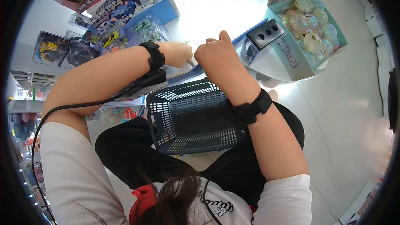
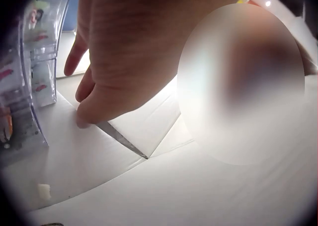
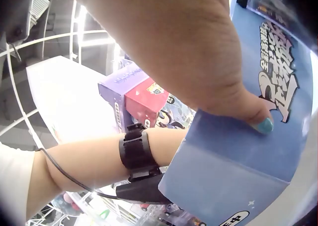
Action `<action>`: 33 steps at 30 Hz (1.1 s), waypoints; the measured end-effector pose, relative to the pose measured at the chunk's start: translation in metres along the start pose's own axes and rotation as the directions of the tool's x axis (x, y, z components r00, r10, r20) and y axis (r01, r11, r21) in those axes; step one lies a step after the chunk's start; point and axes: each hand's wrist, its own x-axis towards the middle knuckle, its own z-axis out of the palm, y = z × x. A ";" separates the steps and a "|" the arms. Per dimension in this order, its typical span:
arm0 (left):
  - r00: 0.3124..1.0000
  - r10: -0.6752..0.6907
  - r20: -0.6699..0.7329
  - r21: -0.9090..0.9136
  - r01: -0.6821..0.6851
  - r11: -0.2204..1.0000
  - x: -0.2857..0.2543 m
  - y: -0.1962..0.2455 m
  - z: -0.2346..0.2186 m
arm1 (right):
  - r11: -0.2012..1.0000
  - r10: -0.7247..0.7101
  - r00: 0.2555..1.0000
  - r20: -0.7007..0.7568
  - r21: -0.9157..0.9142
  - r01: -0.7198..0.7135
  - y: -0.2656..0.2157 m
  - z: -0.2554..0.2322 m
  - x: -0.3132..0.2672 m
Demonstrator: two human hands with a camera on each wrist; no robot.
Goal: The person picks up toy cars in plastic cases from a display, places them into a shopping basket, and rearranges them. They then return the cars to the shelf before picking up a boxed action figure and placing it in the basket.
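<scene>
A blue display box [image 3: 233,146] with pale lettering and a white inside lies across in front of me. My right hand [image 1: 221,60] grips its wall, the thumb [image 3: 251,106] laid flat on the blue outer face and the other fingers hidden behind. At the box's folded white cardboard is my left hand [image 1: 177,54]; in the left wrist view its thumb and fingertips pinch close by a grey folded edge [image 2: 124,141]. Clear plastic cases [image 2: 42,62] stand just beside those fingers. A black holder with three round holes [image 1: 266,33] sits at the box's right end.
Between the legs stands a dark plastic basket [image 1: 160,118]. At right, a pale green box [image 1: 287,54] holds several clear, shiny balls [image 1: 312,41]. Boxed toys and clear cases [image 1: 50,50] crowd the left, near a blue printed box [image 1: 125,6].
</scene>
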 end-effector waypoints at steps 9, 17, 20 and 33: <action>0.988 -0.094 0.124 0.052 0.088 0.995 -0.016 0.015 -0.031 | 0.999 -0.008 0.996 -0.086 0.037 0.011 0.000 -0.001 -0.005; 0.998 -0.065 0.025 0.136 0.061 0.989 0.005 -0.005 -0.011 | 0.999 0.009 1.000 -0.016 0.045 -0.008 -0.007 0.005 0.007; 0.999 -0.032 -0.008 0.129 0.033 0.991 0.007 -0.011 -0.007 | 1.000 0.010 1.000 -0.006 0.026 -0.010 -0.010 0.014 0.011; 0.924 -0.095 -0.371 0.011 0.106 0.994 0.009 -0.027 -0.046 | 0.993 0.056 0.989 -0.140 0.115 -0.040 0.003 0.018 0.004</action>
